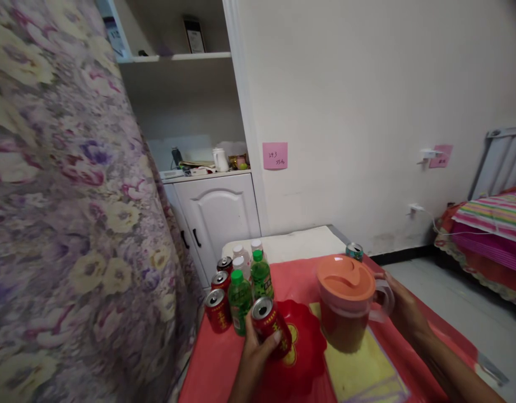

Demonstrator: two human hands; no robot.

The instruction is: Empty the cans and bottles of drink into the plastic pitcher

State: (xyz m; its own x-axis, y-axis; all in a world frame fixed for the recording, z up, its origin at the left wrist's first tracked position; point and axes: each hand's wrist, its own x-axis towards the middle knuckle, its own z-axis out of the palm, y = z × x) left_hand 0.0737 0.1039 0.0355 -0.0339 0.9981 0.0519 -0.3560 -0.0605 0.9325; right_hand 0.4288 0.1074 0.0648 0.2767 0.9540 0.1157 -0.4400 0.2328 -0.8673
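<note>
My left hand (258, 350) is wrapped round a red can (271, 327), tilted over the left part of a red scalloped plate (306, 341). On the right, my right hand (394, 296) grips the handle of a clear pitcher (345, 319) with an orange lid (345, 278). The pitcher holds something brownish and is over a yellow sheet (362, 369). Left of the held can are two green bottles (240, 302), several white-capped bottles (241, 263) and more red cans (218, 310).
The table has a red cover (215, 364). A teal can (354, 251) stands at its back right. A floral curtain (73, 201) hangs at the left, near a white cabinet (222, 207). A bed (493, 235) is at the far right.
</note>
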